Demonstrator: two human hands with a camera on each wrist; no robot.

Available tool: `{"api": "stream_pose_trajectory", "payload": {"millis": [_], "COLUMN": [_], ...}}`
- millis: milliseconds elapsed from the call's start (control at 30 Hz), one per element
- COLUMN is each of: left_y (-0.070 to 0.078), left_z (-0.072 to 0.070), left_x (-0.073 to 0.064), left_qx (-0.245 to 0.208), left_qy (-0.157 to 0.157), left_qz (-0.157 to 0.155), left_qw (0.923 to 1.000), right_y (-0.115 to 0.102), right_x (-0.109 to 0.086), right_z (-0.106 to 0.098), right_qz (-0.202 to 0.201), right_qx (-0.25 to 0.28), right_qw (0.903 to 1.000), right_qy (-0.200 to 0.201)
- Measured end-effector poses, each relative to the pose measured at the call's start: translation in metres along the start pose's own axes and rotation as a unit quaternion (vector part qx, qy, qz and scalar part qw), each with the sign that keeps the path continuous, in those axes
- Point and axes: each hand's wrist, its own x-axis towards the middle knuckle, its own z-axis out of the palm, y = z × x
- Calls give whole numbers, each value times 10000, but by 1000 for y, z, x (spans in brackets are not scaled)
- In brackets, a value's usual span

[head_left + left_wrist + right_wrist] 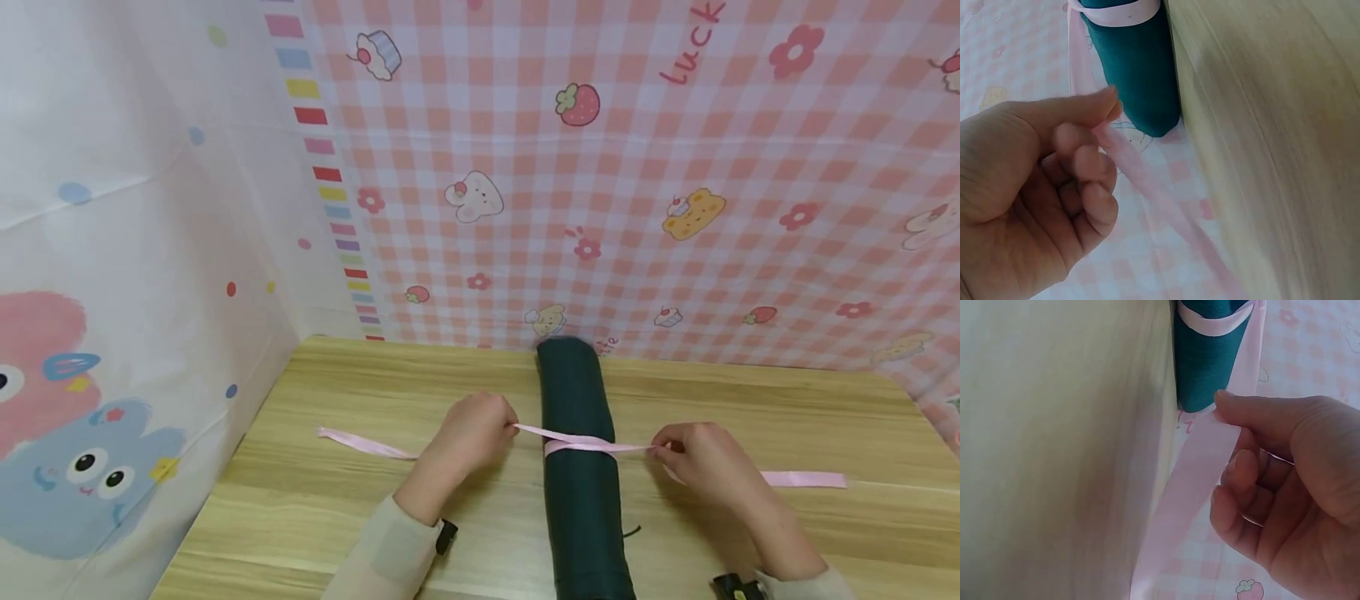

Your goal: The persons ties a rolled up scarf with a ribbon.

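A long dark green cloth-covered roll (pixel 585 517) lies lengthwise on the wooden table. Around its middle runs a pink ribbon (pixel 581 447), its two ends crossing on top. To the left of the roll, my left hand (pixel 474 429) pinches one end between thumb and finger. My right hand (pixel 705 462) pinches the other end on the right side. Both stretches between the hands and the roll look taut. Past the pinches, a ribbon tail (pixel 363 442) trails left and another tail (pixel 810 479) trails right. In the left wrist view, the band of ribbon (pixel 1119 14) circles the green roll.
A thin black cord (pixel 633 531) sticks out from the roll's right side. The wood-grain table (pixel 300 517) ends at a pink checked cloth (pixel 637 158) behind and a white printed cloth (pixel 150 250) on the left. The roll's far end reaches the table's back edge.
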Motion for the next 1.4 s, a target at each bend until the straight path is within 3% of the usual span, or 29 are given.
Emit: {"api": "stream_pose_trajectory", "payload": {"millis": [300,667,1033,1400], "left_y": [3,6,7,8], "left_z": [-1,-3,-9,-13], "left_x": [0,3,2,1], "left_qx": [-61,-245,-484,-846], "left_qy": [373,747,290,394], "left_qz": [-34,-78,-435,-342], "left_qw": [9993,9969,9975,9950], "right_y": [2,0,3,1], "right_x": [-3,-2,-3,-3], "right_z": [-1,1,-1,-3], "right_qz": [66,381,242,183], "right_qx": [-44,358,378,453], "right_qw": [9990,9972,9964,9940], "right_qy": [439,534,713,984]}}
